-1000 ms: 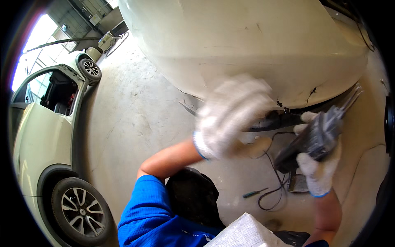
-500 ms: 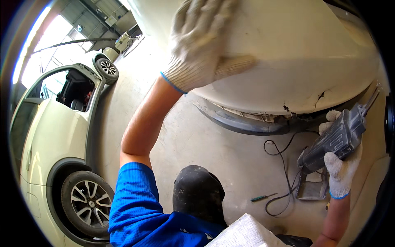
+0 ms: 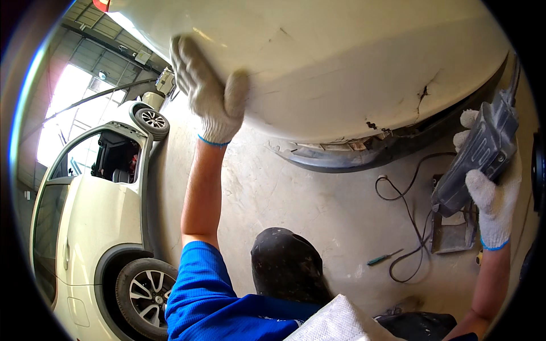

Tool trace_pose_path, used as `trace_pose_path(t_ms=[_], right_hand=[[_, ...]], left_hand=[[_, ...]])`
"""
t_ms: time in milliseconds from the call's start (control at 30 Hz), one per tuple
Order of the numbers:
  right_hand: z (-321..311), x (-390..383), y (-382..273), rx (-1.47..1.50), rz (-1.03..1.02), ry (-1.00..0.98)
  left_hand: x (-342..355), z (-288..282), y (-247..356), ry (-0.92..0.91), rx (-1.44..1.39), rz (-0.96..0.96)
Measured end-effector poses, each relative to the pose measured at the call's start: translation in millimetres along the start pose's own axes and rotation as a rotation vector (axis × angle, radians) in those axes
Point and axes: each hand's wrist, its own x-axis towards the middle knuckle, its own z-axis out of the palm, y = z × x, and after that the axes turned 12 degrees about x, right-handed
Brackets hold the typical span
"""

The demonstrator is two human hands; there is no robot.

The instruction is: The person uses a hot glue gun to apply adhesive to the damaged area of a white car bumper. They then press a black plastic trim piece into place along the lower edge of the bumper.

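My left hand [image 3: 209,99], in a white knitted glove with a blue cuff edge, lies with stretched fingers and thumb apart against the left side of a cream car bumper [image 3: 341,74]. Dark cracks and a chipped hole [image 3: 422,96] mark the bumper's lower right part. A black lower trim strip [image 3: 330,160] hangs under it. At the far right my gloved right hand [image 3: 493,204] is wrapped round a dark grey, ribbed, plastic-bodied tool [image 3: 476,153]. Its narrow upper end points away from me, near the bumper's right end.
A black cable [image 3: 405,196] loops on the concrete floor. A thin green-handled screwdriver [image 3: 385,257] and a grey metal frame [image 3: 455,236] lie beside it. My dark-clothed knee [image 3: 287,261] is below. Another light car [image 3: 99,221] stands at left.
My left hand has moved left and a little nearer along the bumper. The view has shifted, showing more of the bumper's cracked area. My right hand keeps hold of the tool.
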Motion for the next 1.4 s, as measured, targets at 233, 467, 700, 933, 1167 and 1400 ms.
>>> trace_pose_path(t_ms=[233,467,700,933,1167,1400], right_hand=[[-16.8,6.7,19.3,0.158,0.034,0.090],[13.9,7.4,5.1,0.142,0.030,0.096],[-6.8,4.0,8.1,0.087,0.087,0.092],[-12.7,3.9,0.4,0.022,0.091,0.120],[-2.4,3.2,-3.5,0.034,0.082,0.099],[10.1,0.9,-5.8,0.055,0.134,0.111]], left_hand=[[88.4,0.8,71.4,0.051,0.133,0.521],[63.6,-11.0,102.6,-0.072,0.014,0.424],[11.2,-21.6,96.4,-0.181,0.088,0.322],[66.7,-11.3,75.0,-0.086,0.195,0.317],[39.7,-11.7,97.7,-0.092,0.138,0.282],[-17.9,-37.3,111.3,-0.205,-0.086,0.231]])
